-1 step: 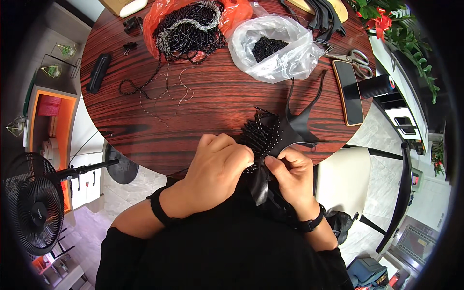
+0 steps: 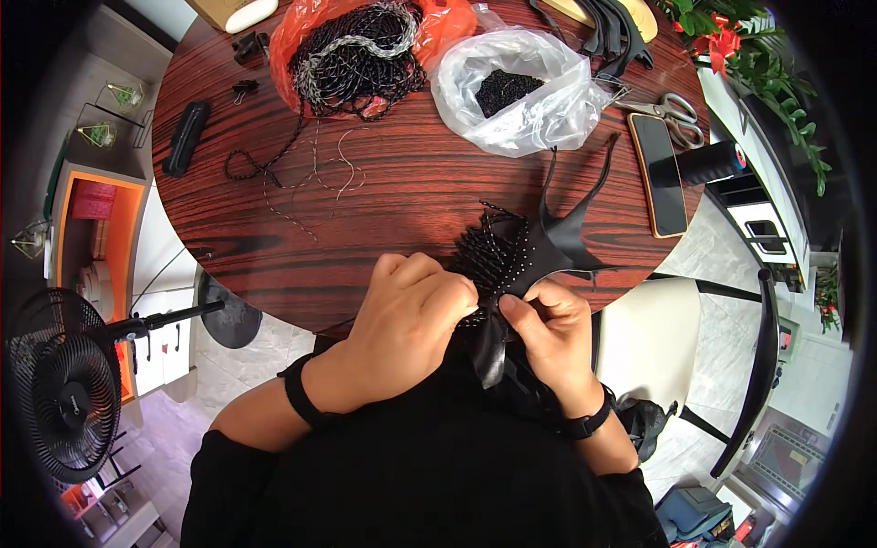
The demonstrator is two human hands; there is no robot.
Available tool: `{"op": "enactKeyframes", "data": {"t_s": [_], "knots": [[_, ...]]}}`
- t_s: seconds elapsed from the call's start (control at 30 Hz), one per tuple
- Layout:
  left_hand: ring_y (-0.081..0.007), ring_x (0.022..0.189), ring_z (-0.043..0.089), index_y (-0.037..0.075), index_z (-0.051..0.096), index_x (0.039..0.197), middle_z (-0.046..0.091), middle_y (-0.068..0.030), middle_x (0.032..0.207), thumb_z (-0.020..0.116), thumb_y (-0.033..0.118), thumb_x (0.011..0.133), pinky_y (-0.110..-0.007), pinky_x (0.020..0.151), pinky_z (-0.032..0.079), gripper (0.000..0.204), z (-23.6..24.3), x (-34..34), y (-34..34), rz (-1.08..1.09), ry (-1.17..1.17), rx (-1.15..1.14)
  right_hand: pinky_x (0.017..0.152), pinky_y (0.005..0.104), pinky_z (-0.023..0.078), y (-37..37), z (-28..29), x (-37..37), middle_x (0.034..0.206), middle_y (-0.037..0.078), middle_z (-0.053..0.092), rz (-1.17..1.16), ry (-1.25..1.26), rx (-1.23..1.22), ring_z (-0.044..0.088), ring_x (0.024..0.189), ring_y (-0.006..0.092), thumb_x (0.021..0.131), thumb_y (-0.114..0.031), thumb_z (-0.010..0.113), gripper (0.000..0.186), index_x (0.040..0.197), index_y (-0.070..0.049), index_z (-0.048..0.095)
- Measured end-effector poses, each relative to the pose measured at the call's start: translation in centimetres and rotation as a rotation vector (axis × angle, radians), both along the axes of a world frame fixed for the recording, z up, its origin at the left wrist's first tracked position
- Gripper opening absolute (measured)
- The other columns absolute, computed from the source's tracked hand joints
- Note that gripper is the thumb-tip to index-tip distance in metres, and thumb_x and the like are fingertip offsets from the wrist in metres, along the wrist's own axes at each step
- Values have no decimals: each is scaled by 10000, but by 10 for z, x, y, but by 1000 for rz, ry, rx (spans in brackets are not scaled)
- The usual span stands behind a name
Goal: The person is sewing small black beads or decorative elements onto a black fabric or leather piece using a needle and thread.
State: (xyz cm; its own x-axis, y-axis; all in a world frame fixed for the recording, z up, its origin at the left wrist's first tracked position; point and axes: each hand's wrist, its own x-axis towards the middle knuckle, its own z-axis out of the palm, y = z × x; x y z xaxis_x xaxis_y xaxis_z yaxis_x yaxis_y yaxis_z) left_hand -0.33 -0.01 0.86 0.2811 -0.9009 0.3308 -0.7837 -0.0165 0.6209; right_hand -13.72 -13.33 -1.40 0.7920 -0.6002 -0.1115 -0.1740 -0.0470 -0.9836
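Note:
A black leather-like piece [image 2: 560, 239] with long pointed strips lies over the table's near edge. A curved double line of small white dots runs along it. Speckled black cord [image 2: 486, 248] is bunched in close rows against its left side. My right hand [image 2: 553, 329] pinches the near edge of the piece between thumb and fingers, just below the dots. My left hand [image 2: 411, 315] is closed beside the cord rows, back of the hand upward. Its fingertips are hidden, so what it grips cannot be made out. A pointed black flap [image 2: 491, 352] hangs between my hands.
On the round wooden table [image 2: 365, 228] are a red bag [image 2: 285, 57] of cord, a clear bag [image 2: 566, 100] of black beads, scissors [image 2: 678, 114], a phone [image 2: 660, 178], a thread spool [image 2: 708, 163] and a black case [image 2: 186, 137]. A fan [image 2: 68, 393] stands left, a chair [image 2: 647, 342] right.

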Motion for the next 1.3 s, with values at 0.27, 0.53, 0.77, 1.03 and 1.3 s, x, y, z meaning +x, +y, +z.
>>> {"op": "enactKeyframes", "data": {"t_s": [0.27, 0.53, 0.77, 1.03, 1.3], "knots": [[-198, 700, 522, 73, 563, 816, 626, -21, 804, 593, 34, 780, -333, 703, 359, 61, -5, -2, 2, 84, 50, -90, 498, 246, 316, 2, 1, -4, 583, 4, 483, -30, 7, -99, 405, 540, 92, 743, -39, 689, 179, 633, -28, 549], [-194, 689, 524, 77, 557, 816, 612, -25, 760, 600, 35, 795, -320, 689, 372, 63, 4, 4, 5, 36, 117, -4, 494, 246, 309, 0, -6, -7, 578, -2, 468, -30, -30, -32, 398, 535, 90, 736, -35, 700, 178, 639, -30, 551], [-193, 627, 519, 53, 552, 827, 572, -37, 680, 606, 23, 792, -302, 631, 386, 71, 13, 3, 7, 11, 370, 64, 490, 248, 311, 0, -5, -10, 566, -1, 469, -21, -74, -92, 410, 528, 93, 726, -40, 717, 172, 658, -30, 559], [-133, 549, 547, 6, 578, 850, 578, -73, 647, 625, 42, 806, -254, 523, 418, 74, 13, 5, 7, -8, 558, 169, 485, 253, 317, -2, -7, -12, 570, 4, 486, 3, -95, -138, 429, 522, 102, 718, -44, 729, 170, 669, -28, 566], [-34, 548, 512, 18, 648, 826, 590, -17, 630, 641, 68, 815, -205, 491, 386, 52, 9, 9, 4, -30, 596, 197, 480, 242, 329, -5, -4, -12, 563, 5, 500, 80, -92, -142, 432, 508, 94, 736, -40, 715, 149, 680, -27, 578]]}}
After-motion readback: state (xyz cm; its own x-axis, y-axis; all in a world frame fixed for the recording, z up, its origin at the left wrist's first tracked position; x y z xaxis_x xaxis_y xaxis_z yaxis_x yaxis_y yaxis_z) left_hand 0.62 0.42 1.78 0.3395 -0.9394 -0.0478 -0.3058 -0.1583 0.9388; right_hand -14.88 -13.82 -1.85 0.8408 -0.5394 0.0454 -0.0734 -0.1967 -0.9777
